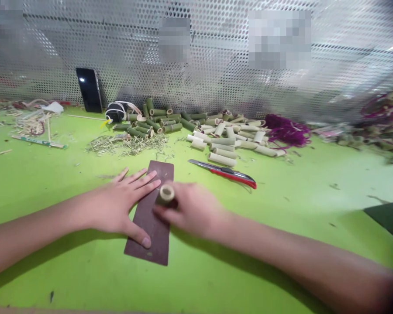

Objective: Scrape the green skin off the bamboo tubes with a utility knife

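Fingers [165, 212] of the right hand [192, 209] pinch a short bamboo tube [167, 194] end-up on a sandpaper strip [150, 250]; left hand [118, 205] lies flat, fingers spread, pinning the strip.
Green tabletop [281, 226] runs back to a perforated metal sheet [196, 65]; beyond the strip sit a heap of cut bamboo tubes [229, 139], magenta fibres [286, 133], bamboo shavings [126, 146] and a phone [89, 90] leaning on the sheet, with a red-handled utility knife [236, 178] near the strip's right side. Held tube looks light, stiff and hollow, likely to split under hard squeezing; smooth skin may slip, so best gripped around its outer wall with fingertips, top end clear. No brand or readable writing; patches on the sheet are blurred.
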Motion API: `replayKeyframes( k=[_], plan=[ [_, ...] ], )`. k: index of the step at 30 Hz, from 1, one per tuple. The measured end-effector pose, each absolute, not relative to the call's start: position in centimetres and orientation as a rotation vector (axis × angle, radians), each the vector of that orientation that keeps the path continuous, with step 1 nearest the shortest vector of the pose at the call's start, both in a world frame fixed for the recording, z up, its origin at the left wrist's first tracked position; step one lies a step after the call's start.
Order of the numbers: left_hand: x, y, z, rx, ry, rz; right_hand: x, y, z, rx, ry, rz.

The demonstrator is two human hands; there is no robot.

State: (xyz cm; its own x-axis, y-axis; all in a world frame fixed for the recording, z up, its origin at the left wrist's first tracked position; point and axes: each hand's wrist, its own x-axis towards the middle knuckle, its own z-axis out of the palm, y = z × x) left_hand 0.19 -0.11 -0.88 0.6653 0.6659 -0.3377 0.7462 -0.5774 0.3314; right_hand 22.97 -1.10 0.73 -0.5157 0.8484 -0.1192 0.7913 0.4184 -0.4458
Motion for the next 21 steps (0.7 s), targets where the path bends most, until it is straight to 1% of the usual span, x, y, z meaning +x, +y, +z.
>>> replayKeyframes(
  k=[1,2,3,6,7,8,11,12,13,15,17,19,21],
  plan=[
    [0.1,-0.1,-0.9,2.434,1.104,-0.245,22.9,-1.1,0.7,-1.342,-2.603,0.763],
    [0.1,-0.1,-1.0,2.437,1.106,-0.240,23.0,-1.1,0.7,-1.286,-2.646,0.764],
    [0.1,-0.1,-1.0,2.441,1.105,-0.231,23.0,-0.9,0.8,-1.318,-2.649,0.758],
    [0.0,-0.1,-1.0,2.442,1.096,-0.224,23.4,-0.1,0.9,-1.695,-2.471,0.562],
    [0.0,-0.1,-1.0,2.440,1.093,-0.227,23.5,-0.1,0.9,-1.733,-2.451,0.521],
    [0.1,-0.1,-1.1,2.441,1.091,-0.225,23.6,-0.1,0.9,-1.727,-2.443,0.549],
    [0.0,-0.1,-1.1,2.460,1.083,-0.185,23.6,-0.6,0.8,-1.382,-2.638,0.760],
    [0.0,-0.1,-1.1,2.464,1.083,-0.178,23.6,-0.6,0.8,-1.352,-2.655,0.770],
    [0.0,-0.1,-1.1,2.465,1.084,-0.177,23.6,-0.5,0.8,-1.411,-2.629,0.756],
    [-0.1,-0.1,-1.1,2.462,1.084,-0.186,23.6,-0.2,0.8,-1.641,-2.507,0.617],
    [-0.1,-0.1,-1.1,2.460,1.077,-0.191,23.5,-0.2,0.7,-1.726,-2.437,0.567],
    [-0.1,-0.1,-1.0,2.458,1.077,-0.203,23.4,-0.6,0.6,-1.541,-2.535,0.722],
    [0.0,-0.1,-0.8,2.457,1.086,-0.212,23.3,-0.9,0.6,-1.342,-2.652,0.771]
  ],
)
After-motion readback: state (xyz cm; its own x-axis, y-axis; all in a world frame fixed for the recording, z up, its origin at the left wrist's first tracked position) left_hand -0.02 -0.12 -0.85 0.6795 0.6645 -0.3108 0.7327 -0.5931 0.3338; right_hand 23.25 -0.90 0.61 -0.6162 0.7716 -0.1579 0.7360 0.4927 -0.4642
